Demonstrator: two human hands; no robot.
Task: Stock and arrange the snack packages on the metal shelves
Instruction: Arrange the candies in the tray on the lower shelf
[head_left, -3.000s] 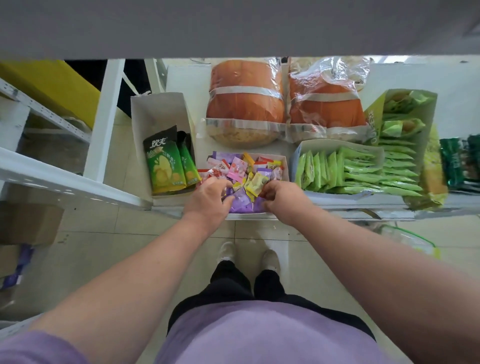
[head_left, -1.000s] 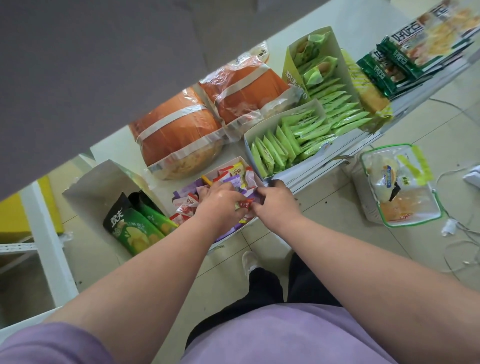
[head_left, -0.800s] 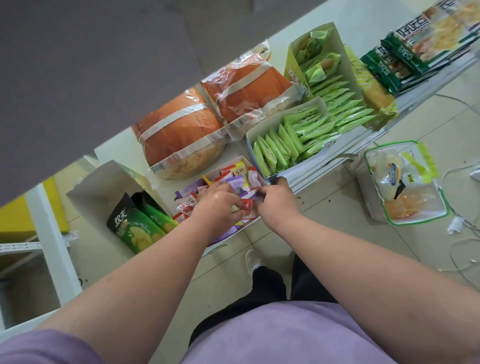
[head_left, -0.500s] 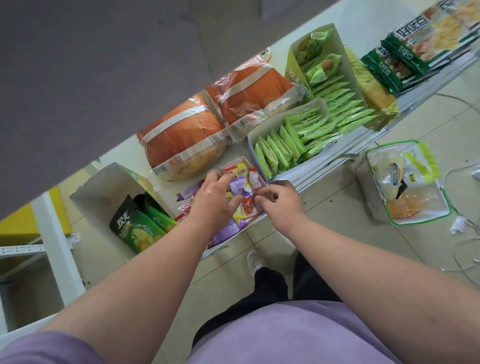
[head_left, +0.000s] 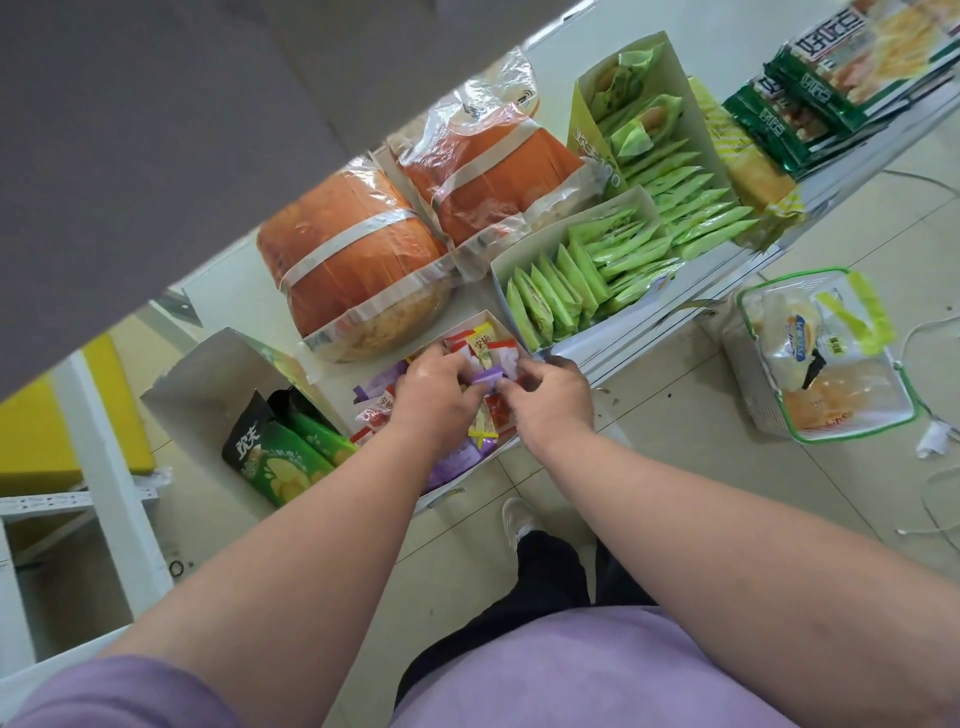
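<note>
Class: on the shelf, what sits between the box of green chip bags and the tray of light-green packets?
Head view: the candy box, with both hands, left hand and right hand, holding a purple candy.

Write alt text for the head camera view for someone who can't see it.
Both hands, left hand and right hand, pinch a purple candy packet over a white box of mixed candies on a metal shelf. Beside it sit orange bagged snacks and green sachets.
</note>
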